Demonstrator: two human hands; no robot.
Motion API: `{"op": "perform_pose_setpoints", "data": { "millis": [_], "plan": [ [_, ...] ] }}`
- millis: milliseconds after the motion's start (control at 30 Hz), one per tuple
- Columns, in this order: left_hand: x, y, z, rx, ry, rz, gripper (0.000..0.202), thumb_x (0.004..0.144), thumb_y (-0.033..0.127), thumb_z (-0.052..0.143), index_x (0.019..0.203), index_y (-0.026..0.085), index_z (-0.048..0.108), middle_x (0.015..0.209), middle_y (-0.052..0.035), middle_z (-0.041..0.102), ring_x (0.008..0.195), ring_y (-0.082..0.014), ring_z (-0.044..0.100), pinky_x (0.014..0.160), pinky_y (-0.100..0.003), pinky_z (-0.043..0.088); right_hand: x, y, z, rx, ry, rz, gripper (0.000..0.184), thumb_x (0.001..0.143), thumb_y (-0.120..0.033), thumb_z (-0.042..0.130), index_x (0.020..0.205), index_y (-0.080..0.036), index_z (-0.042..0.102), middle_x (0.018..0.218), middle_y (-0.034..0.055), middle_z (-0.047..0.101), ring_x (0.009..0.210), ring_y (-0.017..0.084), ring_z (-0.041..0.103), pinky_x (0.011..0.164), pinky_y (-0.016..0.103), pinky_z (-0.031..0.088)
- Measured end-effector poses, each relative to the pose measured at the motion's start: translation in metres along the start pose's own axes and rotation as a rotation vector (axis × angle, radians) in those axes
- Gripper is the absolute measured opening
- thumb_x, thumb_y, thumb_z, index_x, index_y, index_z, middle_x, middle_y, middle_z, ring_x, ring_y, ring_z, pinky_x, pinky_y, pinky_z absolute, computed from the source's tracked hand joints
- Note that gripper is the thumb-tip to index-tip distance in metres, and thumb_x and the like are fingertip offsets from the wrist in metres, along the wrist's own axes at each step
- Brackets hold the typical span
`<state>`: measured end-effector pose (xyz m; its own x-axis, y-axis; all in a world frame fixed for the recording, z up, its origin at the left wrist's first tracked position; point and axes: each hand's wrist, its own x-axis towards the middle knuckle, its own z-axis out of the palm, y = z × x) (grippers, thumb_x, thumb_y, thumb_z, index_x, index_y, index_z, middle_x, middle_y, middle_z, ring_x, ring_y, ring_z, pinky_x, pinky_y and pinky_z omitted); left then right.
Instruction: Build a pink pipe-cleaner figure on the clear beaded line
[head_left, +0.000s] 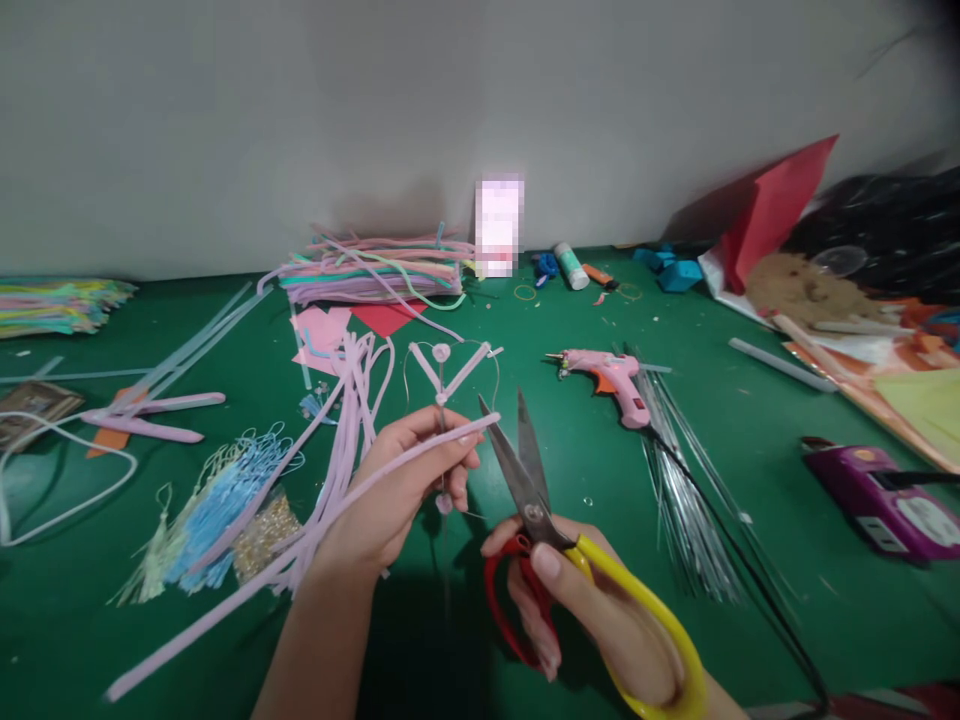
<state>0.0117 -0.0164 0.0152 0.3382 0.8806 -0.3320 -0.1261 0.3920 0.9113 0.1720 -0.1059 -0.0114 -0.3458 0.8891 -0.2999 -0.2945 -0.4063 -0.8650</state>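
Observation:
My left hand (pixel 409 480) is closed around a wire frame (pixel 441 390) with pale pink pipe-cleaner arms in a V and a small round piece at the top. The same hand pinches a long lilac pipe cleaner (pixel 300 548), which slants from the lower left up to the scissors. In my right hand (pixel 577 590) is a pair of scissors (pixel 534 500) with one red and one yellow handle loop. Their blades are parted, and one blade tip lies at the upper end of the lilac pipe cleaner. Whether the blade touches it I cannot tell.
A pink glue gun (pixel 615 378) lies right of centre beside thin metal wires (pixel 686 500). Bundled pipe cleaners (pixel 375 275) lie by the wall, near a bright pixelated screen (pixel 499 228). Blue tassels (pixel 225 500), a bead bag (pixel 266 530) and a purple device (pixel 877 500) flank my hands.

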Motion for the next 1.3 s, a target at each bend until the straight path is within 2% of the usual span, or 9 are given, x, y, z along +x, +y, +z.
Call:
{"op": "perform_pose_setpoints", "data": {
  "millis": [100, 233, 600, 867, 1200, 1300],
  "plan": [
    [0.000, 0.000, -0.001, 0.003, 0.002, -0.004, 0.013, 0.085, 0.026, 0.064, 0.077, 0.016, 0.059, 0.068, 0.0038, 0.058, 0.047, -0.0047, 0.050, 0.044, -0.016, 0.040, 0.002, 0.001, 0.000, -0.046, 0.002, -0.026, 0.039, 0.091, -0.051, 0.049, 0.098, -0.014, 0.057, 0.043, -0.0070, 0.044, 0.038, 0.008, 0.039, 0.043, 0.021, 0.034],
    [-0.001, -0.001, -0.002, 0.004, -0.011, 0.003, 0.015, 0.084, 0.027, 0.065, 0.076, 0.017, 0.060, 0.067, 0.0044, 0.057, 0.047, -0.0046, 0.050, 0.044, -0.017, 0.041, 0.001, 0.002, 0.000, -0.063, 0.022, -0.015, 0.037, 0.090, -0.052, 0.050, 0.094, -0.015, 0.056, 0.040, -0.0094, 0.039, 0.033, 0.005, 0.033, 0.040, 0.019, 0.031],
    [0.001, -0.001, -0.003, -0.001, -0.017, 0.004, 0.014, 0.084, 0.026, 0.066, 0.076, 0.016, 0.061, 0.067, 0.0048, 0.058, 0.047, -0.0042, 0.051, 0.043, -0.015, 0.041, 0.000, 0.006, -0.005, -0.106, 0.024, 0.033, 0.038, 0.089, -0.055, 0.050, 0.082, -0.018, 0.052, 0.037, -0.0106, 0.035, 0.028, 0.004, 0.029, 0.032, 0.016, 0.024],
    [0.000, -0.001, -0.004, 0.040, 0.002, -0.004, 0.016, 0.084, 0.027, 0.065, 0.073, 0.015, 0.060, 0.064, 0.0045, 0.057, 0.046, -0.0045, 0.051, 0.043, -0.015, 0.040, 0.000, -0.002, -0.009, -0.331, 0.095, 0.037, 0.045, 0.088, -0.060, 0.047, 0.078, -0.017, 0.056, 0.050, -0.0038, 0.046, 0.041, 0.008, 0.043, 0.039, 0.019, 0.034],
    [0.002, -0.001, -0.003, 0.044, -0.008, -0.006, 0.013, 0.083, 0.026, 0.066, 0.075, 0.016, 0.061, 0.066, 0.0044, 0.058, 0.046, -0.0041, 0.051, 0.043, -0.015, 0.042, 0.001, -0.003, -0.009, -0.397, 0.104, 0.051, 0.044, 0.087, -0.059, 0.048, 0.073, -0.018, 0.050, 0.044, -0.0066, 0.038, 0.037, 0.006, 0.036, 0.036, 0.018, 0.028],
    [0.002, -0.002, -0.004, 0.056, -0.014, -0.003, 0.014, 0.082, 0.029, 0.067, 0.077, 0.017, 0.062, 0.066, 0.0042, 0.059, 0.046, -0.0047, 0.052, 0.042, -0.015, 0.041, 0.003, -0.003, -0.009, -0.411, 0.111, 0.051, 0.041, 0.085, -0.056, 0.054, 0.069, -0.019, 0.049, 0.043, -0.0076, 0.037, 0.034, 0.005, 0.034, 0.036, 0.018, 0.026]
  ]
}}
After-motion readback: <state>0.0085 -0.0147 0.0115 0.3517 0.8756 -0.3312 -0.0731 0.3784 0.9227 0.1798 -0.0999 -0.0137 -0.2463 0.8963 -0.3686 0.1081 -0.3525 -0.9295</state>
